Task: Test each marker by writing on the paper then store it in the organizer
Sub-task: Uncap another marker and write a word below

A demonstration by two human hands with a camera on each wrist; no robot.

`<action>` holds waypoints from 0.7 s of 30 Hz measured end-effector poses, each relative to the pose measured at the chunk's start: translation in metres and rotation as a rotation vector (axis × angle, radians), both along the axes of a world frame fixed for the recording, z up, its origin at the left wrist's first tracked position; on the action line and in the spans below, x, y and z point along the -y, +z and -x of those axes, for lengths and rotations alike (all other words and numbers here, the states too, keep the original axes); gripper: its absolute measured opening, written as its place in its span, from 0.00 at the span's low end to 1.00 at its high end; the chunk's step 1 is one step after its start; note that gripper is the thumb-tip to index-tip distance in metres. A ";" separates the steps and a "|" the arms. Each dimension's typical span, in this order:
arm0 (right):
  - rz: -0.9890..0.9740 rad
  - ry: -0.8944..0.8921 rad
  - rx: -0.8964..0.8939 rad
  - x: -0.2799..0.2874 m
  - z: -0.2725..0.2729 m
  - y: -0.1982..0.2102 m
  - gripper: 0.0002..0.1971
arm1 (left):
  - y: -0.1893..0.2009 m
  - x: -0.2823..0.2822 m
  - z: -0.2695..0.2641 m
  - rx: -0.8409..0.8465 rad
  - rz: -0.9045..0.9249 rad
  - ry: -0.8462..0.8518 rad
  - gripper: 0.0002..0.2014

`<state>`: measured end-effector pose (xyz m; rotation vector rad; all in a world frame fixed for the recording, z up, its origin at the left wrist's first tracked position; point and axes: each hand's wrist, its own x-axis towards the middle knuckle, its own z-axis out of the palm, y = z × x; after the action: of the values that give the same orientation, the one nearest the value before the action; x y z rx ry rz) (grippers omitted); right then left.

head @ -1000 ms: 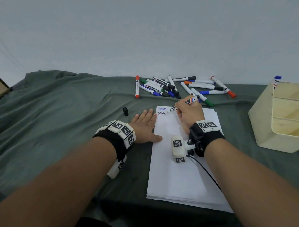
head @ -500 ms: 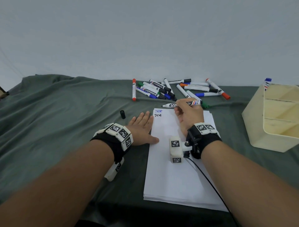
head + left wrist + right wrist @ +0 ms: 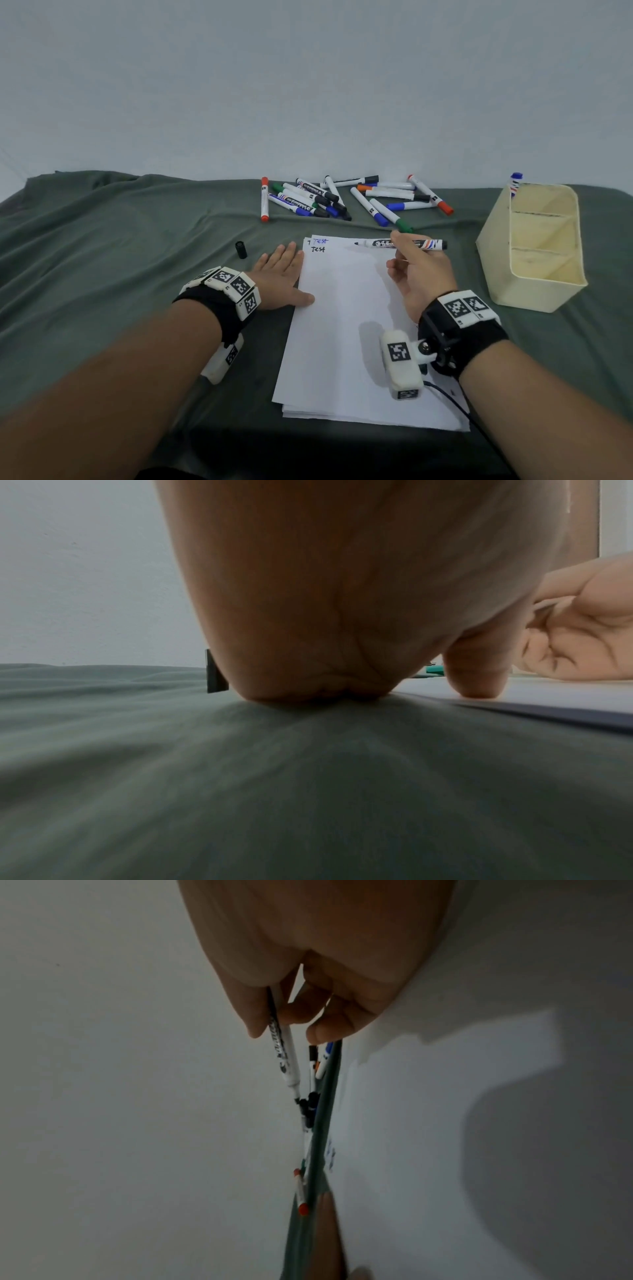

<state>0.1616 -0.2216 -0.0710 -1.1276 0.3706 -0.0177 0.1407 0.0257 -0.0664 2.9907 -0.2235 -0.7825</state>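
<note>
Since a sec ago the right hand (image 3: 419, 274) is lifting the marker (image 3: 400, 244) off the paper (image 3: 342, 325), tip now hovering uncapped, barrel level, pinched btwn thumb & fingers. Left hand (image 3: 281, 277) is lying flat, fingers spread, thumb pinning the paper edge. Cap (image 3: 241, 249) is sitting just beyond it. Marker's prob light, stiff, smooth plastic; mid-barrel is the best grip. Organizer (image 3: 534, 287) is waiting well to the right.

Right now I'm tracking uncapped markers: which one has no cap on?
The black marker that the right hand holds above the paper; its tip is bare, while those in the pile look capped.
</note>
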 end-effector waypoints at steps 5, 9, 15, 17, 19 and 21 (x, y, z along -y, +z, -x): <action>-0.085 0.067 0.037 0.006 0.001 0.000 0.05 | 0.002 0.001 0.003 0.000 0.019 -0.001 0.50; -0.072 0.105 0.056 0.008 0.001 -0.003 0.04 | 0.006 0.001 0.005 0.013 0.042 0.003 0.52; -0.097 0.148 0.119 0.011 0.006 -0.008 0.03 | 0.009 -0.012 0.005 0.257 0.232 0.069 0.47; -0.102 0.168 0.119 0.011 0.007 -0.007 0.03 | 0.013 -0.026 -0.002 0.479 0.180 0.046 0.36; -0.102 0.194 0.125 0.011 0.008 -0.006 0.04 | 0.016 -0.042 -0.007 0.627 0.016 0.071 0.25; -0.080 0.216 0.135 0.011 0.009 -0.005 0.04 | 0.018 -0.058 -0.008 0.676 -0.116 0.174 0.20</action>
<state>0.1530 -0.2328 -0.0760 -1.0754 0.1266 0.1099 0.1485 0.0842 -0.0480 3.2050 0.0698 0.2577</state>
